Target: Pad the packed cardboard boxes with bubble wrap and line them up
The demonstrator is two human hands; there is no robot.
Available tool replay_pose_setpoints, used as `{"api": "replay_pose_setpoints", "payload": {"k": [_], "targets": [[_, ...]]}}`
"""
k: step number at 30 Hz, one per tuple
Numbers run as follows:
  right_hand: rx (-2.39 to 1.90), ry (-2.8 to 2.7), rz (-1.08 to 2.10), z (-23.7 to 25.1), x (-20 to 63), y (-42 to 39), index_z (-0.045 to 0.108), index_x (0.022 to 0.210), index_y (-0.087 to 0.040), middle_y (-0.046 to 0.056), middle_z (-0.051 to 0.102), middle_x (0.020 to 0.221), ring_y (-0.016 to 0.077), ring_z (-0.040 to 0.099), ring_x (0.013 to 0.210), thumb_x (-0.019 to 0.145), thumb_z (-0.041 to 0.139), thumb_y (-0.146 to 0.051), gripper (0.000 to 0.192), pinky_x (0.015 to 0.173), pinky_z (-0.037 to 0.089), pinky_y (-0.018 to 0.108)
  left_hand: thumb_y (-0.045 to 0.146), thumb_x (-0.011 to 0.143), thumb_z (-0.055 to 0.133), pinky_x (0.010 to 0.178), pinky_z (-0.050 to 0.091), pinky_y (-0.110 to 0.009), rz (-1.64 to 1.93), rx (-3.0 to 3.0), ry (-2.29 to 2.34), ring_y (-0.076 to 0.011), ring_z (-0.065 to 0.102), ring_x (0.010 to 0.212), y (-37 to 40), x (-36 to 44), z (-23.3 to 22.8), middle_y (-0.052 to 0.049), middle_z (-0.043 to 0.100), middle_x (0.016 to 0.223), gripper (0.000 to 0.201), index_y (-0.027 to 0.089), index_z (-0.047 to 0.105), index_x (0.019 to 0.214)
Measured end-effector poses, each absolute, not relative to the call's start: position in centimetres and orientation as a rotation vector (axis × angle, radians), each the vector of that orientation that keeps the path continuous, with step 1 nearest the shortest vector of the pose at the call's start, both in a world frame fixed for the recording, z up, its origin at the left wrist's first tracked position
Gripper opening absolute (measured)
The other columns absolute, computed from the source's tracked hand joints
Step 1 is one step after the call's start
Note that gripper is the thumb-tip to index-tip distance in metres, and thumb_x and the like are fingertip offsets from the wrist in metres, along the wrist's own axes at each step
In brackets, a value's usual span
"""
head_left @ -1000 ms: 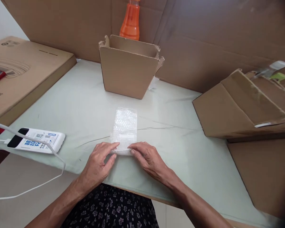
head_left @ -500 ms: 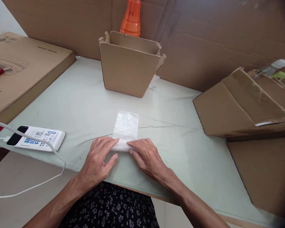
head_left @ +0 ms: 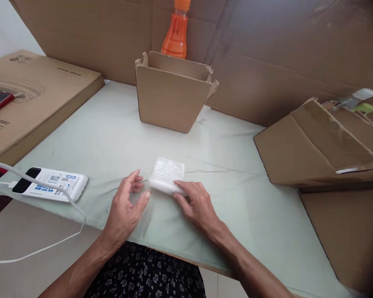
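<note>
Right hand (head_left: 196, 203) presses its fingertips down on the near edge of the bubble-wrap roll (head_left: 168, 175), fingers held together and flat on the plastic, not closed round it. Left hand (head_left: 126, 207) sits at about nine o'clock from the roll, just beside it, palm turned inward with the fingers spread and loosely curled; the fingertips look clear of the wrap, though the gap is too narrow to be certain.

A second ago the wrap lay as a long flat strip running toward twelve o'clock, with both hands pinching its near end. Half a second ago it was already shorter, the near end turned over under both sets of fingers. Now only a short stub of flat wrap shows beyond a thick white bundle, and the left hand has come off it and opened, while the right hand keeps its hold.

The roll lies on the pale green table cover (head_left: 236, 165), near the front edge. At twelve o'clock from it, well apart, stands an open cardboard box (head_left: 172, 97), with an orange bottle (head_left: 175, 33) behind that. At nine o'clock, well apart, a white power bank (head_left: 51, 184) lies flat with a white cable (head_left: 49, 244) trailing off the edge. At three o'clock, flattened cartons (head_left: 317, 145) are stacked.
</note>
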State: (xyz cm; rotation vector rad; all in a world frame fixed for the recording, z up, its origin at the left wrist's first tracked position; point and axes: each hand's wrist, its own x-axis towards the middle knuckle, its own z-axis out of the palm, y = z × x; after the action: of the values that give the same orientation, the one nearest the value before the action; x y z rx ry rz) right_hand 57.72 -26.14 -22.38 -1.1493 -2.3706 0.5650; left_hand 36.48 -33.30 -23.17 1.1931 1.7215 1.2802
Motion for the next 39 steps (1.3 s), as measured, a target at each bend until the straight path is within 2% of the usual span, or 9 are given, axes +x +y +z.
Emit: {"api": "replay_pose_setpoints", "payload": {"k": [6, 12, 16, 18, 22, 28, 33, 35, 39], "targets": [[-1.202, -2.070, 1.348, -20.8, 57.5, -27.1, 0.071, 0.115, -0.022, 0.003, 0.077, 0.099, 0.0181, 0.069, 0.083, 0.097, 0.058, -0.036, 0.026, 0.070, 0.054, 0.029, 0.034, 0.083, 0.074, 0.107, 0.050, -0.041, 1.273, 0.493, 1.172, -0.0273, 0.060, 0.129, -34.4, 38.4, -21.7, -0.014, 0.061, 0.141, 0.078, 0.020, 0.038, 0.150], [-1.226, -2.113, 0.932, -20.0, 58.8, -27.6, 0.070, 0.122, -0.025, 0.011, 0.066, 0.131, 0.0288, 0.062, 0.121, 0.093, 0.065, -0.047, 0.036, 0.102, 0.051, 0.047, 0.033, 0.077, 0.080, 0.098, 0.053, -0.036, 1.246, 0.312, 1.131, -0.0256, 0.064, 0.120, -33.4, 39.3, -21.2, -0.011, 0.068, 0.129, 0.081, 0.021, 0.042, 0.148], [-1.172, -1.924, 1.344, -20.0, 59.0, -26.6, 0.055, 0.141, -0.021, 0.014, 0.064, 0.135, 0.0260, 0.067, 0.110, 0.088, 0.067, -0.059, 0.066, 0.092, 0.058, 0.042, 0.035, 0.077, 0.080, 0.093, 0.054, -0.032, 1.276, 0.381, 1.160, -0.0235, 0.066, 0.113, -33.4, 39.3, -21.1, -0.009, 0.070, 0.122, 0.082, 0.021, 0.043, 0.149], [-1.093, -1.868, 1.514, -20.1, 58.5, -26.5, 0.061, 0.131, -0.019, 0.010, 0.072, 0.117, 0.0215, 0.069, 0.094, 0.086, 0.070, -0.055, 0.059, 0.082, 0.058, 0.034, 0.036, 0.081, 0.077, 0.088, 0.056, -0.032, 1.286, 0.474, 1.223, -0.0211, 0.069, 0.102, -33.1, 39.5, -21.1, -0.008, 0.072, 0.115, 0.082, 0.022, 0.039, 0.152], [-1.159, -1.860, 1.252, -20.5, 58.0, -26.3, 0.070, 0.110, -0.020, 0.002, 0.073, 0.093, 0.0164, 0.064, 0.080, 0.091, 0.065, -0.039, 0.027, 0.074, 0.053, 0.027, 0.036, 0.088, 0.069, 0.091, 0.056, -0.037, 1.326, 0.810, 1.427, -0.0217, 0.069, 0.102, -31.1, 39.8, -20.8, -0.010, 0.070, 0.118, 0.074, 0.020, 0.037, 0.153], [-1.218, -1.558, 1.341, -22.0, 59.7, -24.6, 0.069, 0.120, -0.020, 0.005, 0.075, 0.105, 0.0200, 0.068, 0.090, 0.095, 0.059, -0.048, 0.039, 0.078, 0.055, 0.029, 0.023, 0.094, 0.055, 0.114, 0.044, -0.050, 1.559, 1.725, 1.783, -0.0276, 0.051, 0.137, -22.8, 40.3, -17.0, -0.013, 0.056, 0.144, 0.042, 0.022, 0.055, 0.135], [-1.208, -1.483, 1.357, -23.1, 60.2, -23.9, 0.069, 0.121, -0.020, 0.006, 0.074, 0.105, 0.0204, 0.069, 0.090, 0.096, 0.058, -0.049, 0.040, 0.078, 0.056, 0.029, 0.007, 0.083, 0.053, 0.127, 0.020, -0.056, 1.607, 2.175, 1.874, -0.0327, 0.025, 0.155, -11.9, 39.4, -12.9, -0.013, 0.042, 0.156, 0.060, 0.019, 0.049, 0.142], [-1.185, -1.485, 1.390, -23.2, 60.2, -23.8, 0.070, 0.120, -0.020, 0.005, 0.074, 0.103, 0.0201, 0.068, 0.088, 0.096, 0.058, -0.050, 0.040, 0.076, 0.056, 0.029, 0.005, 0.077, 0.057, 0.127, 0.012, -0.058, 1.565, 2.248, 1.862, -0.0350, 0.023, 0.155, -8.3, 38.6, -11.7, -0.012, 0.048, 0.152, 0.064, 0.019, 0.052, 0.139], [-1.150, -1.460, 1.438, -22.4, 60.5, -23.8, 0.071, 0.118, -0.019, 0.005, 0.074, 0.098, 0.0191, 0.067, 0.084, 0.095, 0.060, -0.050, 0.040, 0.073, 0.054, 0.028, 0.010, 0.076, 0.055, 0.122, 0.017, -0.063, 1.209, 2.350, 1.863, -0.0350, 0.055, 0.126, -4.9, 36.7, -10.6, -0.010, 0.069, 0.107, 0.034, 0.017, 0.068, 0.107]]}}
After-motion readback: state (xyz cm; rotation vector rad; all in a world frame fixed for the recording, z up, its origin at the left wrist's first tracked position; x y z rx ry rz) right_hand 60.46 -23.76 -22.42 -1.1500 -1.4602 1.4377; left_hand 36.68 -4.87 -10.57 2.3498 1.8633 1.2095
